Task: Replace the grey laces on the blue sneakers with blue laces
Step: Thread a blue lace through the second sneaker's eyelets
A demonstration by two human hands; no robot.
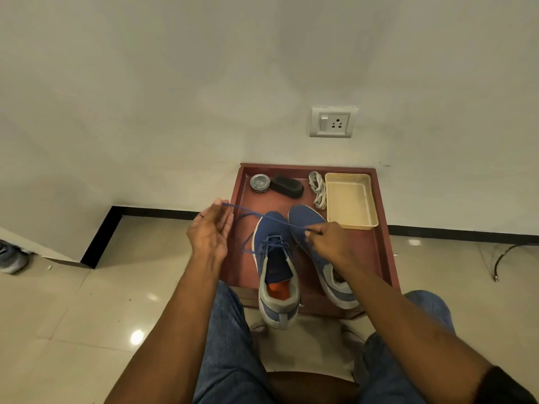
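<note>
Two blue sneakers (278,269) sit side by side on a low red tabletop (376,252). The left shoe already carries a blue lace (272,243) crossed through its upper eyelets. The left hand (211,228) pinches one end, drawn up and outward; the right hand (326,239) has a narrow grip on the other strand over the toes. Grey laces (318,189) lie bundled near a cream tray (351,199), so at least one removal looks done. The right shoe's lacing is hidden behind the right hand; tightening and tying appear to remain.
</note>
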